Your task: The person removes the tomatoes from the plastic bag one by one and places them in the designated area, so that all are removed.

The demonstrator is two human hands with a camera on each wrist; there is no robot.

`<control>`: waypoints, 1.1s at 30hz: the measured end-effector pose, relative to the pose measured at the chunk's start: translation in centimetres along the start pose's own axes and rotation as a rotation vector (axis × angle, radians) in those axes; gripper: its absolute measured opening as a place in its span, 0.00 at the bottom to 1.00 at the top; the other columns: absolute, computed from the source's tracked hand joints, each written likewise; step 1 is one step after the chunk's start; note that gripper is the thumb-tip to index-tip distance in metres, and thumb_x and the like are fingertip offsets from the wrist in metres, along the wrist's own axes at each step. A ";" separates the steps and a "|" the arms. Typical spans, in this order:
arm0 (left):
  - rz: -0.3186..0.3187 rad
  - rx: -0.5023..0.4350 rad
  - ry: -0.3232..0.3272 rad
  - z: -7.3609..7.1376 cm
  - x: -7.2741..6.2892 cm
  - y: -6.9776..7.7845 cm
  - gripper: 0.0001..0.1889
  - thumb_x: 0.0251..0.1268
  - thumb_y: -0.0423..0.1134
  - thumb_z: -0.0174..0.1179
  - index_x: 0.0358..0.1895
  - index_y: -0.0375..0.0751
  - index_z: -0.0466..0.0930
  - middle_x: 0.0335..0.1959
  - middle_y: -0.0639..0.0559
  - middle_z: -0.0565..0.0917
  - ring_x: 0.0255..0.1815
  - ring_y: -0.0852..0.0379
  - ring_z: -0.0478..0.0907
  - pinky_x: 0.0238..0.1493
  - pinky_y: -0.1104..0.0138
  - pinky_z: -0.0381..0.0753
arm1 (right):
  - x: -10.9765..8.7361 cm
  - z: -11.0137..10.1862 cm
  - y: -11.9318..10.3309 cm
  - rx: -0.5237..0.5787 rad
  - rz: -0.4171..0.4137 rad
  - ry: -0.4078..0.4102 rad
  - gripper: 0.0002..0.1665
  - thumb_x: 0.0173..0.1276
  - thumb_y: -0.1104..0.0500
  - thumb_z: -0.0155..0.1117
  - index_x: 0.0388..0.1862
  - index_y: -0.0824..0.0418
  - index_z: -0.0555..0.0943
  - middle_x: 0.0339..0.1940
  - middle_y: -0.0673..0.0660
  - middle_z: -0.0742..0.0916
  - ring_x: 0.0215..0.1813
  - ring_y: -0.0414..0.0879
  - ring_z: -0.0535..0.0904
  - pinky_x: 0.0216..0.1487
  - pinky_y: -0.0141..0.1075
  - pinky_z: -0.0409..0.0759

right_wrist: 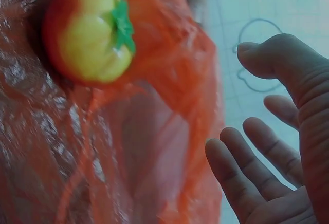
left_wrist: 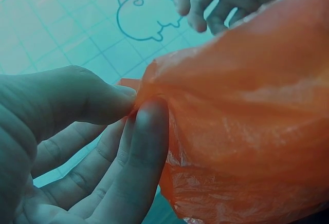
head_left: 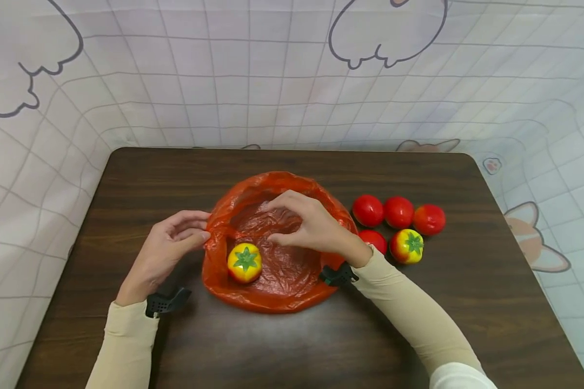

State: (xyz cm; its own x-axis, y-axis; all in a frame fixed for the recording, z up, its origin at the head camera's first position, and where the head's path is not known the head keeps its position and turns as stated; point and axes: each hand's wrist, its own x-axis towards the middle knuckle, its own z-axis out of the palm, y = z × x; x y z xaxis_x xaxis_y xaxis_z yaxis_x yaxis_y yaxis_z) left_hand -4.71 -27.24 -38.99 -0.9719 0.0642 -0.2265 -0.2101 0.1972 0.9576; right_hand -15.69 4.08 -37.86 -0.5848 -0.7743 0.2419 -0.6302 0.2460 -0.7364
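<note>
A red plastic bag [head_left: 272, 303] lies with its mouth spread wide on the table. Inside it, toward the left, rests a yellow-and-red toy tomato [head_left: 245, 263] with a green star-shaped top; the right wrist view shows this tomato [right_wrist: 90, 34] close up. My left hand [head_left: 170, 246] pinches the bag's left rim between thumb and finger, plain in the left wrist view, where the bag [left_wrist: 247, 116] stretches away from the fingertips. Above the bag's opening hovers my right hand [head_left: 309, 224], thumb and fingers spread apart with nothing between them.
Right of the bag sit several red tomatoes [head_left: 398, 212] and another yellow-and-red one [head_left: 406, 246], one red tomato [head_left: 373, 240] partly hidden by the right forearm. The dark wooden table [head_left: 467, 302] ends at a white grid-patterned cloth [head_left: 253, 81] behind and beside it.
</note>
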 end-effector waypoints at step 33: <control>-0.032 -0.009 0.005 0.1 0.0 0.0 0.25 0.71 0.45 0.68 0.66 0.43 0.76 0.54 0.53 0.85 0.51 0.60 0.88 0.53 0.71 0.88 | 0.9 5.7 2.0 0.115 0.125 -0.354 0.43 0.55 0.45 0.84 0.68 0.51 0.77 0.57 0.50 0.81 0.53 0.42 0.81 0.54 0.32 0.85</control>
State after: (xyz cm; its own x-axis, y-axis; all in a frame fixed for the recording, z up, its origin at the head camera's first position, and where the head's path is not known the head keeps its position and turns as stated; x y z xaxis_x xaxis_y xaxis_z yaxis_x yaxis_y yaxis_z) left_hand -4.67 -27.13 -39.00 -0.9651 0.0535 -0.2564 -0.2423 0.1899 0.9514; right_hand -14.53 0.53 -42.71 -0.4284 -0.9006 -0.0729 -0.4918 0.3001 -0.8173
